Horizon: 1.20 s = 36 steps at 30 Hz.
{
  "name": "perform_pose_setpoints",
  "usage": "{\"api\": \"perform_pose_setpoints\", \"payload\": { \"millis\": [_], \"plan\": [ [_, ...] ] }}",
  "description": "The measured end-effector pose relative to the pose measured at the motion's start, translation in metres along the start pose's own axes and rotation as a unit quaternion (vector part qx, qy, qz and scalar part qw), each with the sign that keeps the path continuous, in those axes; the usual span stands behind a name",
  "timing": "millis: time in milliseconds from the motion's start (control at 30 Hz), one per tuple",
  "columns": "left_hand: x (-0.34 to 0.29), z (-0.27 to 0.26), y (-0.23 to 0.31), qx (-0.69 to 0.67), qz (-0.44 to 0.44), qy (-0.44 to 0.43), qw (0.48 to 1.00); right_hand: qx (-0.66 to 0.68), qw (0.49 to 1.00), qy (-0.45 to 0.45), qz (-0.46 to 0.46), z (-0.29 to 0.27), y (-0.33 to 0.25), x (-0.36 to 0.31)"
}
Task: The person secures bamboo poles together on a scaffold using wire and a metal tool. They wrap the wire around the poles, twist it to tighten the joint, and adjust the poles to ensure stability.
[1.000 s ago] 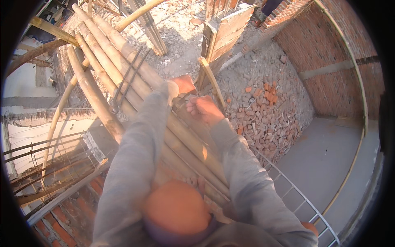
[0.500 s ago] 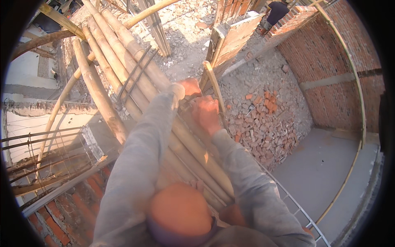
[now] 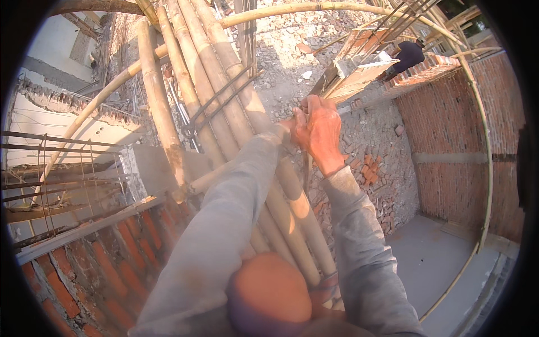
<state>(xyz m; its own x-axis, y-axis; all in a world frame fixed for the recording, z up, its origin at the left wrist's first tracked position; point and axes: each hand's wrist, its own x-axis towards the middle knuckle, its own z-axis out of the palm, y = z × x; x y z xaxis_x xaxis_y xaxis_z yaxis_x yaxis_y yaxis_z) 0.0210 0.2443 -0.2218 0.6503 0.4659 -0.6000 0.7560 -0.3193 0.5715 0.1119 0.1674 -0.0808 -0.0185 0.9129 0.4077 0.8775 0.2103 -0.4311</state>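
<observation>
Both of my arms, in grey sleeves, reach forward over a row of bamboo poles (image 3: 292,219). My right hand (image 3: 321,132) is closed, its fingers bent in beside the left. Partly hidden behind it, my left hand (image 3: 288,126) also looks closed. The two hands meet above the right edge of the poles, and whatever they grip is covered by the fingers. A narrow upright wooden strip (image 3: 307,171) shows just below the right hand. Thin dark steel rods (image 3: 224,95) cross the poles ahead of the left hand.
Brick rubble (image 3: 368,168) lies far below on the right, near a brick wall (image 3: 449,123). A grey slab (image 3: 443,258) is at lower right. Brickwork (image 3: 106,264) and steel bars (image 3: 62,143) are at left. A person in dark clothes (image 3: 410,56) is at far right.
My hands have moved up and right in view, staying together; the right now covers more of the left. The view has shifted, so poles and walls sit differently.
</observation>
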Motion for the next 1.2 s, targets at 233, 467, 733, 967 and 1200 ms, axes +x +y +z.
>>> {"api": "perform_pose_setpoints", "payload": {
  "millis": [233, 467, 733, 967, 1200],
  "plan": [
    [-0.006, 0.018, -0.001, -0.014, 0.025, 0.013, 1.0, -0.036, 0.96, -0.125, -0.246, 0.136, -0.078, 0.059],
    [-0.019, 0.027, 0.007, -0.042, 0.037, 0.009, 0.998, -0.061, 0.958, -0.184, -0.211, 0.175, -0.062, 0.048],
    [0.004, 0.021, -0.023, -0.055, 0.047, 0.019, 0.997, -0.18, 0.945, -0.243, -0.127, 0.128, -0.06, 0.04],
    [0.039, 0.032, -0.035, -0.19, 0.102, 0.082, 0.973, 0.006, 0.973, -0.23, -0.007, -0.04, 0.009, 0.015],
    [0.026, 0.007, -0.017, -0.001, 0.054, 0.015, 0.998, -0.132, 0.922, -0.363, -0.002, -0.179, 0.067, -0.109]
  ]
}}
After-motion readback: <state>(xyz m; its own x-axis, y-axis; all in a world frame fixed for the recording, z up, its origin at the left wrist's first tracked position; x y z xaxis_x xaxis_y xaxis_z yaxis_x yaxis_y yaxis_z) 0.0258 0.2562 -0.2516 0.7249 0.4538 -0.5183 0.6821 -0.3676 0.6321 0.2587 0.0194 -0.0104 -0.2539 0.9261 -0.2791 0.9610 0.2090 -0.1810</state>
